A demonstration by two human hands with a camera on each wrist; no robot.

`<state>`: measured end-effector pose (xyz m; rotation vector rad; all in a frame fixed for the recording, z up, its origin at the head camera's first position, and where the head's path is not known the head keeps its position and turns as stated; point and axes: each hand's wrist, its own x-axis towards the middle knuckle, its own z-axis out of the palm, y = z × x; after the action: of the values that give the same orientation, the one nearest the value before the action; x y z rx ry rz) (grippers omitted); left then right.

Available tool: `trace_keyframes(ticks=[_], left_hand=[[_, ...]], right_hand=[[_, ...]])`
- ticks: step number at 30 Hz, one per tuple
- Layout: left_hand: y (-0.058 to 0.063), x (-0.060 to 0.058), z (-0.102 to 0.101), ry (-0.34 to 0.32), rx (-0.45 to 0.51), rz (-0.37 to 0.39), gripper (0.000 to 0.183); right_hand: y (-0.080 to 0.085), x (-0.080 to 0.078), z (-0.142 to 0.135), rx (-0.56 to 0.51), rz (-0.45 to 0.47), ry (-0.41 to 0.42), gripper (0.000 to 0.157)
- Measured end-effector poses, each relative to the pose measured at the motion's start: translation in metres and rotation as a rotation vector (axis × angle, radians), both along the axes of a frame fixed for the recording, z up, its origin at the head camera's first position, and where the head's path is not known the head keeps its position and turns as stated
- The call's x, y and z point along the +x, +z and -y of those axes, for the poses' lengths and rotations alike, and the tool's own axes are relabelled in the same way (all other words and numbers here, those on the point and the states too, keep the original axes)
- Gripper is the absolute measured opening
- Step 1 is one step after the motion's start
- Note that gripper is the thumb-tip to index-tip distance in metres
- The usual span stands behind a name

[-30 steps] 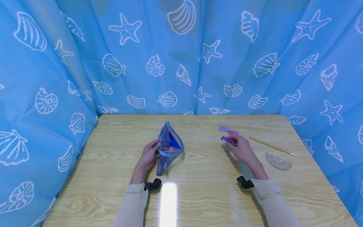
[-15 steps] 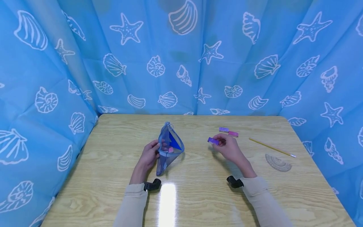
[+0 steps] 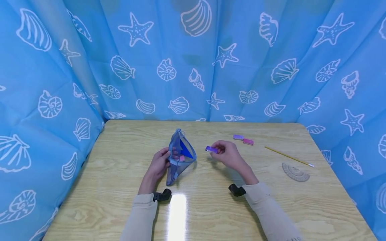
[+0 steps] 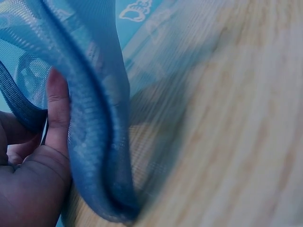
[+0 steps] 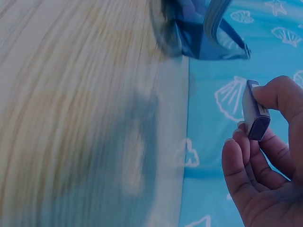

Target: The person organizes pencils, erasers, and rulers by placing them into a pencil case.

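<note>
A blue mesh zipper pouch (image 3: 173, 171) stands on the table with its mouth spread, a blue inside and a small pink block (image 3: 182, 158) showing within. My left hand (image 3: 158, 163) grips the pouch's left side; in the left wrist view the thumb lies along the pouch's zipper edge (image 4: 90, 123). To the right of the pouch, my right hand (image 3: 230, 155) pinches a small purple eraser (image 3: 211, 149) between thumb and fingers, above the table. In the right wrist view the eraser (image 5: 255, 111) shows a pale broad face and a dark end.
Behind the right hand lie a lilac block (image 3: 238, 137) and a pink-red block (image 3: 248, 142), end to end. Farther right are a yellow pencil (image 3: 287, 155) and a clear protractor (image 3: 295, 172). A blue shell-patterned curtain (image 3: 193, 67) surrounds the wooden table (image 3: 120, 144).
My right hand has carried the purple eraser leftward, from near the two blocks to close by the pouch. The left hand and pouch have stayed in place.
</note>
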<state>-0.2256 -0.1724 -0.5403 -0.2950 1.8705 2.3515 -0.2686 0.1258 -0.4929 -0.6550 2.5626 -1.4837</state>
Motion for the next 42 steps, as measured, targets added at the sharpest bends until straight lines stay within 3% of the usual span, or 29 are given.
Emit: trace_keyframes(ticks=[14, 32, 42], left_hand=[[0.0, 0.001, 0.0, 0.018, 0.016, -0.011, 0.031], [0.003, -0.001, -0.003, 0.024, 0.032, 0.004, 0.031], [0.016, 0.0, -0.005, 0.008, 0.006, -0.039, 0.032]], right_hand=[[0.01, -0.001, 0.038, -0.024, -0.021, 0.08, 0.016], [0.021, -0.005, 0.069, 0.065, -0.078, 0.151, 0.015], [0.031, -0.008, 0.083, 0.157, -0.121, 0.157, 0.017]])
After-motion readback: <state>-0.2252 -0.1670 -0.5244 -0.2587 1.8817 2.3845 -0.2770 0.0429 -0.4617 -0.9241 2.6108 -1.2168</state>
